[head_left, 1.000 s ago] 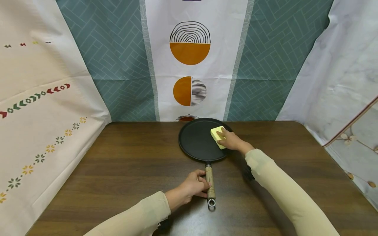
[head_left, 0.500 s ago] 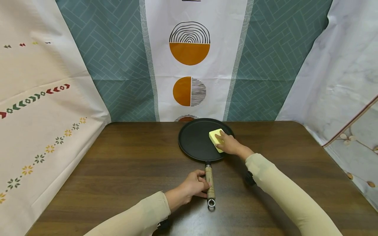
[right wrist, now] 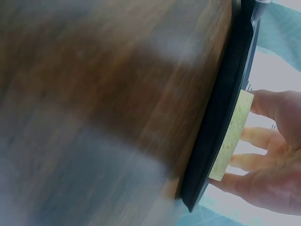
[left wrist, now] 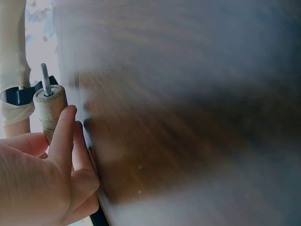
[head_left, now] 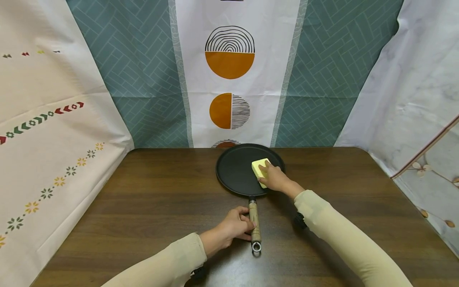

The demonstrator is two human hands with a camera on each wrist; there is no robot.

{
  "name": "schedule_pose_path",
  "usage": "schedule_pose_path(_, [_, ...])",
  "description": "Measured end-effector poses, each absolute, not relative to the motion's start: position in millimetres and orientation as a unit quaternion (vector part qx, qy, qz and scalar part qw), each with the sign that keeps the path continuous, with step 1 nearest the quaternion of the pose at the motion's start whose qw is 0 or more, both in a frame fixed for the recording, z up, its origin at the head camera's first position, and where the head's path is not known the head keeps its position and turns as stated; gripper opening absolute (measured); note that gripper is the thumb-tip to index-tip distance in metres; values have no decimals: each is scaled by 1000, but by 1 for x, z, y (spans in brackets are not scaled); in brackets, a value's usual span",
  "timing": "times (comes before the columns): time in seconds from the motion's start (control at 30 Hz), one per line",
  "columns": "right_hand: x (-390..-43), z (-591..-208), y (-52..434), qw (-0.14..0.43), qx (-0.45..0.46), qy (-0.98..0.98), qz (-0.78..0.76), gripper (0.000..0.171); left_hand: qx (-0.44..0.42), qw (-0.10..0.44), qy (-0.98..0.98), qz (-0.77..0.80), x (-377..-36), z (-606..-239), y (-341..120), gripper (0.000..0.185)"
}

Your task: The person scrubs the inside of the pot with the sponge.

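Note:
A round black flat pan lies on the brown wooden table, its wooden handle pointing toward me. My left hand holds that handle from the left side, thumb and fingers around it; the left wrist view shows the handle between thumb and fingers, with the metal ring at its end. On the right half of the pan, my right hand grips a yellow sponge. In the right wrist view the sponge sits flat against the pan surface, fingertips at its edges.
The wooden table stretches out on both sides of the pan. Behind it hangs a patterned teal and white cloth. A cream cloth drapes along the left side, a marbled white one along the right.
My right hand has slid the sponge a short way left and toward me across the pan. The left hand keeps its hold on the handle, and the pan stays in place.

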State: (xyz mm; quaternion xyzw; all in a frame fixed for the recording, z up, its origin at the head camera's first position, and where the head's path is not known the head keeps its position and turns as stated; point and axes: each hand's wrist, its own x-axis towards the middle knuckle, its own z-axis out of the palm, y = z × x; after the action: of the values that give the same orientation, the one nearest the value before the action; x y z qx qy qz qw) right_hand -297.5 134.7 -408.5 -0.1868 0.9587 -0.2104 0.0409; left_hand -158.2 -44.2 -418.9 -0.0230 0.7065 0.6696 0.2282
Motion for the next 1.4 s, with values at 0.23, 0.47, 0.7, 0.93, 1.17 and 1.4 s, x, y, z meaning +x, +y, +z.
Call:
schedule_pose_path(0.23, [-298, -409, 125, 40, -181, 959, -215, 56, -25, 228, 706, 670, -157, -418, -43, 53])
schedule_pose_path(0.47, [-302, -410, 117, 36, -176, 961, -210, 56, -24, 225, 708, 669, -157, -419, -43, 52])
schedule_pose_path(0.7, [-314, -409, 108, 45, -175, 961, -209, 56, -28, 224, 706, 671, -156, -419, -42, 52])
schedule_pose_path(0.93, [-333, -411, 103, 61, -183, 961, -199, 56, -23, 223, 702, 676, -156, -421, -42, 52])
schedule_pose_path(1.17, [-344, -409, 99, 70, -208, 952, -214, 56, -24, 222, 702, 676, -156, -420, -42, 53])
schedule_pose_path(1.4, [-349, -410, 101, 90, -253, 937, -225, 54, -26, 223, 705, 673, -157, -420, -43, 53])
